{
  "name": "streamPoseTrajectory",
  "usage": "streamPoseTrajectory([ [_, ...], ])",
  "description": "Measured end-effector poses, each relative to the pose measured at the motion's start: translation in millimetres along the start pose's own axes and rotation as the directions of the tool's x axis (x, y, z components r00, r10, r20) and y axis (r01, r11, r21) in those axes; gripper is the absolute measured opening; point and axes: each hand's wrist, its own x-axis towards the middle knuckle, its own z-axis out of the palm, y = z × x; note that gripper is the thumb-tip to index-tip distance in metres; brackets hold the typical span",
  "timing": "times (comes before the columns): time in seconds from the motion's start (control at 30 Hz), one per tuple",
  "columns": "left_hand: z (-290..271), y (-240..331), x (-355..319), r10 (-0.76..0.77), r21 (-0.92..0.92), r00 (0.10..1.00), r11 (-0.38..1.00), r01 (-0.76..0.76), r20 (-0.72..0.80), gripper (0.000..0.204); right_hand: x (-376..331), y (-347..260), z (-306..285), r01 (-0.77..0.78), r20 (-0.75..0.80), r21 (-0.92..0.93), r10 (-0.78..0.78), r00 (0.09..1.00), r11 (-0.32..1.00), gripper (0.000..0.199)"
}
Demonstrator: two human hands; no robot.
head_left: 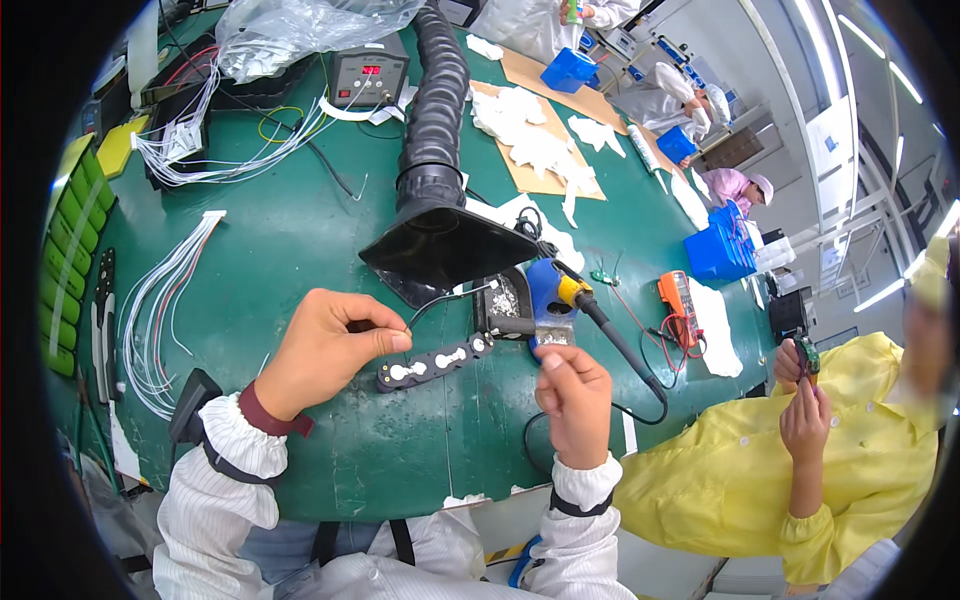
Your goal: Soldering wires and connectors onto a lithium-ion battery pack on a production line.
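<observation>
My left hand [335, 345] is closed in a pinch at the end of a thin black cable [440, 299]. The cable curves right toward a small white end beside the black tray. Just below its fingertips lies a black bar [437, 364] with pale keyhole-shaped patches. My right hand [577, 395] is closed, thumb against forefinger, near the foot of the blue soldering iron stand [546, 290]; what it pinches, if anything, is hidden. A soldering iron [610, 330] rests in the stand. Next to it, a black tray [505, 303] holds pale scraps.
A black fume extractor hood [450, 245] hangs over the work. White wires [160, 320] and green cells [72, 240] are at left; a soldering station [368, 77] stands behind. An orange multimeter [679, 308] lies right. A co-worker in yellow [760, 450] holds a small circuit board.
</observation>
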Motion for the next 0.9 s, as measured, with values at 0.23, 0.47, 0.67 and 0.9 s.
streamPoseTrajectory([
  [0.23, 1, 3, 0, 0.015, 0.044, 1.0, 0.999, -0.016, 0.009, 0.01, 37, -14, 59, 0.338, 0.233, -0.408, -0.261, 0.937, 0.848, 0.044],
  [0.47, 1, 3, 0, 0.012, -0.002, 1.0, 1.0, -0.012, 0.012, 0.01, 54, -24, 82, 0.333, 0.356, -0.37, -0.199, 0.913, 0.867, 0.014],
  [0.67, 1, 7, 0, -0.024, -0.023, 0.999, 0.999, 0.025, 0.045, 0.011, 47, -38, 99, 0.687, 0.472, -0.626, -0.522, 0.71, 0.368, 0.013],
  [0.9, 7, 38, 0, 0.192, 0.093, 0.974, 0.979, -0.181, -0.119, 0.021, 22, -43, 108, 0.537, 0.395, -0.578, -0.366, 0.843, 0.614, 0.02],
])
